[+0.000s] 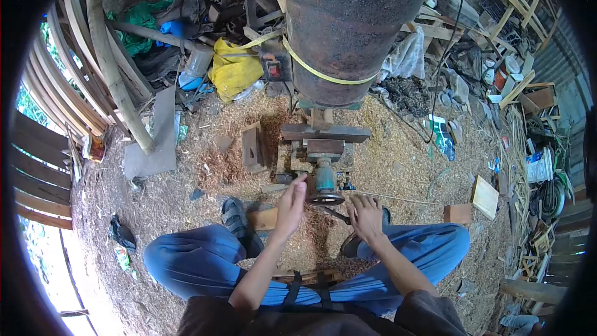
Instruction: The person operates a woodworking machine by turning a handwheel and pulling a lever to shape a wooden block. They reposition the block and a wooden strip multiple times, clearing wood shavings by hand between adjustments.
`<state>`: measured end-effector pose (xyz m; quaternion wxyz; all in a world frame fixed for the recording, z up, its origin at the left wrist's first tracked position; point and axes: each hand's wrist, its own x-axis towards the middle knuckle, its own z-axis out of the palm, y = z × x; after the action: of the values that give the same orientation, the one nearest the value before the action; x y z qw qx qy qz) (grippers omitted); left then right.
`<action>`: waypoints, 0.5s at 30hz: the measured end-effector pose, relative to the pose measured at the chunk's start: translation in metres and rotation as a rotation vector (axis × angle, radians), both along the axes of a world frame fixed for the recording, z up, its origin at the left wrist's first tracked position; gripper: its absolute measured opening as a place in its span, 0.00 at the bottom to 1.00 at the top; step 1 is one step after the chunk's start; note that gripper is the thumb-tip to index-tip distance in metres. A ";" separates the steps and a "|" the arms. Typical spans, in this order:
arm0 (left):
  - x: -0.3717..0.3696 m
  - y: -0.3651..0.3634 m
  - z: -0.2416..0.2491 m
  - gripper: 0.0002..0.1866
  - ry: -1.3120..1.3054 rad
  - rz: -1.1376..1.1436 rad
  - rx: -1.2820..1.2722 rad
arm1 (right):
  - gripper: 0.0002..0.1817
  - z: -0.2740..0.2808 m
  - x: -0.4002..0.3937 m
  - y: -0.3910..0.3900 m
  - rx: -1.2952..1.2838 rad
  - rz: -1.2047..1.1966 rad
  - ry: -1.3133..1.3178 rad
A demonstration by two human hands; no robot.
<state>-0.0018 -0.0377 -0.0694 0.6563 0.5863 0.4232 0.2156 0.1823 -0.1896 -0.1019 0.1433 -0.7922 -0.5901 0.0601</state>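
Note:
My left hand (290, 209) is raised just left of the machine's handwheel (325, 199), its fingers stretched upward and nothing visible in it. On the wheel's other side is my right hand (367, 216), palm down with fingers apart and slightly bent. A dark lever (336, 214) slants from under the wheel to beside my right thumb; whether they touch is unclear. Behind the wheel stands a green metal post (324, 177), below a dark metal bar (326, 132) and a small wooden block (320, 118). The large rusty machine body (348, 31) rises above these.
A wooden box-like piece (254, 147) stands on the sawdust left of the machine. Wood blocks (458, 213) lie at right. A yellow cloth (235, 70) and a switch box (274, 68) are at upper left. A cable (443, 62) hangs at right.

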 end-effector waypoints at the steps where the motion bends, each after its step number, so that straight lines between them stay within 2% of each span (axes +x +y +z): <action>1: 0.001 0.001 -0.014 0.48 0.238 -0.113 0.146 | 0.28 -0.003 0.004 -0.001 0.026 -0.041 -0.027; 2: 0.001 -0.005 -0.051 0.42 0.105 -0.118 0.221 | 0.28 0.001 -0.001 0.005 0.142 -0.009 0.132; 3: 0.003 -0.012 -0.043 0.42 0.101 -0.112 0.214 | 0.28 0.006 -0.009 0.011 0.136 -0.003 0.128; 5: 0.006 -0.021 -0.004 0.43 0.050 -0.045 0.072 | 0.28 0.013 -0.024 0.024 0.227 0.259 0.097; 7: 0.002 -0.006 0.011 0.44 -0.010 -0.079 0.035 | 0.27 0.001 -0.024 0.012 0.236 0.174 0.099; 9: 0.004 -0.003 0.022 0.49 -0.318 -0.029 -0.225 | 0.26 -0.016 0.002 0.000 -0.131 -0.007 0.076; 10: 0.008 -0.002 0.009 0.48 -0.172 -0.087 0.079 | 0.25 -0.018 0.011 -0.004 -0.166 -0.012 0.071; 11: 0.009 -0.003 -0.004 0.48 -0.176 -0.090 0.079 | 0.25 -0.023 0.011 -0.005 -0.166 -0.016 0.067; 13: 0.010 -0.013 -0.030 0.43 0.266 -0.127 0.316 | 0.25 -0.005 -0.002 0.004 0.230 -0.066 0.191; 14: 0.010 -0.017 -0.042 0.43 0.145 -0.144 0.147 | 0.26 0.008 -0.009 0.010 0.261 0.016 0.220; 15: 0.010 -0.018 -0.033 0.43 0.149 -0.142 0.146 | 0.26 0.010 -0.011 0.010 0.260 0.018 0.224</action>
<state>0.0084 -0.0554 -0.1025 0.5922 0.6755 0.4112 0.1547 0.1716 -0.1793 -0.0923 0.3089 -0.7501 -0.5803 0.0724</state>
